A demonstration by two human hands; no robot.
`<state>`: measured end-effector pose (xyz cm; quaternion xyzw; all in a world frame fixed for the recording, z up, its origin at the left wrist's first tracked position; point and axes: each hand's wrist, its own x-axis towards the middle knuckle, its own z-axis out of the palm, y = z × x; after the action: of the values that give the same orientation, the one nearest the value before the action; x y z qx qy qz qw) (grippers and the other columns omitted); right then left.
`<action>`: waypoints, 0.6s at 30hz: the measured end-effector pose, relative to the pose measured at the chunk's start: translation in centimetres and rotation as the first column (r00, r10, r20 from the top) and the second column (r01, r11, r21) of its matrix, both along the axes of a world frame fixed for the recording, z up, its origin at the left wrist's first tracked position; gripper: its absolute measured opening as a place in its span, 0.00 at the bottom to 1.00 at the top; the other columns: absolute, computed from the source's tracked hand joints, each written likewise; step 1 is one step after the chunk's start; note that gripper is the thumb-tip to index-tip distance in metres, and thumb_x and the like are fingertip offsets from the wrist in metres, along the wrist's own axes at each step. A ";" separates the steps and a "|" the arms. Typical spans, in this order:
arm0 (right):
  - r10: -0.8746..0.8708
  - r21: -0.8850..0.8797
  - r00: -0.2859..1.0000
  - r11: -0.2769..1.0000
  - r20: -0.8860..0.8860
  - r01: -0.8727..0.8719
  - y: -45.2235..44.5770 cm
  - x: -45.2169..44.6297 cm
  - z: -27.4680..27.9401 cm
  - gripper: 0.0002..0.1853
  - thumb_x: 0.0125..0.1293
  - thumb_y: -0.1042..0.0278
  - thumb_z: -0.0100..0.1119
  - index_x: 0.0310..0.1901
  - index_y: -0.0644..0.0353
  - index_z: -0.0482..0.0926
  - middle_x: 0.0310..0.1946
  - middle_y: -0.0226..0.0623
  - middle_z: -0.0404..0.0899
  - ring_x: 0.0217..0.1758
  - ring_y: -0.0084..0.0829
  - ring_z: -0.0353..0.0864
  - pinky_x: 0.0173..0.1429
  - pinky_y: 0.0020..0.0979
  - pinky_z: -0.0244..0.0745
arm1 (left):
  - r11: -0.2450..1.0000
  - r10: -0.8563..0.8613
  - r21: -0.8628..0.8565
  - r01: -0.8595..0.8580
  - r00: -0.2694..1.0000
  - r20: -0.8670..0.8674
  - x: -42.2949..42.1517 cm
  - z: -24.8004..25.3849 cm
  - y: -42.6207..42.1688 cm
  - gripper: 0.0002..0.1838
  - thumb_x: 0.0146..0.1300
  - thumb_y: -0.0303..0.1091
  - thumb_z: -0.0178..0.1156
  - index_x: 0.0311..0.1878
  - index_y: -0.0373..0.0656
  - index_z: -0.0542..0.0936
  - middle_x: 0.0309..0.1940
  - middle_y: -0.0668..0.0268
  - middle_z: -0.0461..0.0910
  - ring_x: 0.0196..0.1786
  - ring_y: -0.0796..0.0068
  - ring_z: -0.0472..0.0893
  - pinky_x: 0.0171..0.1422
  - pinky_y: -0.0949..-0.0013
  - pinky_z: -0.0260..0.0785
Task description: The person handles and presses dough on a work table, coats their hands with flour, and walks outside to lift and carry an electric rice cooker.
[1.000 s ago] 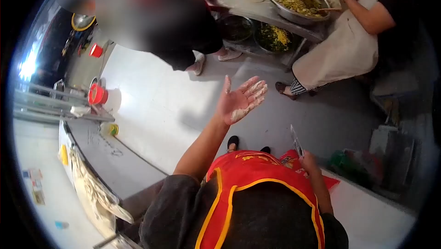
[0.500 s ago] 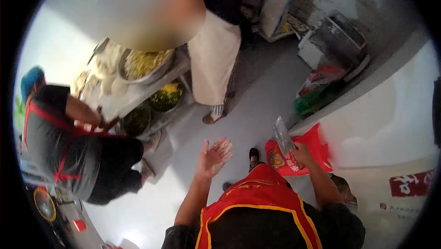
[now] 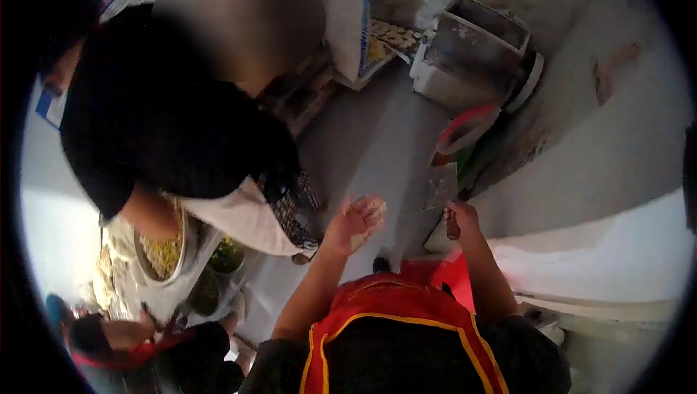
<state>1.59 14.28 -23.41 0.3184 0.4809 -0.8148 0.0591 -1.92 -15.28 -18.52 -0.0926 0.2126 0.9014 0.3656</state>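
My right hand [image 3: 462, 221] is closed around the handle of a cleaver [image 3: 441, 185]. Its broad metal blade points up and away from me. My left hand [image 3: 361, 221] is held out in front of my red apron [image 3: 396, 294], palm up, fingers stretched and apart. Pale, floury residue covers the palm and fingers, and nothing is gripped there. Between the two hands lies a stretch of grey floor. Part of a red bag [image 3: 456, 276] shows beneath my right forearm.
A grey metal machine [image 3: 465, 67] stands ahead, with a red-rimmed container [image 3: 468, 129] in front. At left, a person in black [image 3: 174, 118] reaches into a large bowl [image 3: 181, 263] of yellowish food. Another person [image 3: 123, 343] is at lower left. A white wall runs along my right.
My view has moved forward and turned right; the machine now stands nearer. The person with the white apron appears larger and further left. The cleaver stays in my right hand, and my left remains open.
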 end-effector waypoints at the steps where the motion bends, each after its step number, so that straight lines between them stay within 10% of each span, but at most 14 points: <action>1: -0.014 0.010 1.000 1.000 0.004 0.014 0.5 -1.8 0.3 0.08 0.56 0.69 0.55 0.24 0.62 0.72 0.16 0.36 0.71 0.16 0.30 0.70 0.20 0.32 0.67 | 0.999 0.041 0.010 -0.042 0.997 0.063 -2.5 0.2 1.0 0.28 0.62 0.56 0.48 0.52 0.39 0.72 0.48 0.62 0.75 0.52 0.64 0.72 0.57 0.62 0.65; 12: -0.182 0.043 0.983 0.983 0.032 0.181 8.2 -18.9 -1.4 0.12 0.56 0.68 0.57 0.41 0.60 0.70 0.19 0.30 0.70 0.18 0.24 0.69 0.22 0.29 0.64 | 0.998 -0.048 0.044 0.037 0.964 0.262 -31.2 -5.1 10.1 0.24 0.62 0.52 0.50 0.52 0.41 0.72 0.46 0.63 0.74 0.49 0.64 0.73 0.52 0.62 0.67; 18: -0.263 0.397 0.957 0.871 -0.122 0.290 16.3 -32.0 1.3 0.19 0.59 0.66 0.55 0.51 0.57 0.67 0.34 0.33 0.71 0.30 0.22 0.69 0.32 0.26 0.68 | 0.972 -0.184 -0.110 0.210 0.961 0.205 -47.3 -6.0 15.5 0.22 0.63 0.50 0.50 0.50 0.42 0.72 0.44 0.64 0.74 0.45 0.66 0.73 0.49 0.64 0.67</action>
<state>-30.38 30.60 -22.10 0.3627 0.5924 -0.7052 -0.1418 -49.26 0.23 -24.52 -0.1817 0.2426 0.8314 0.4657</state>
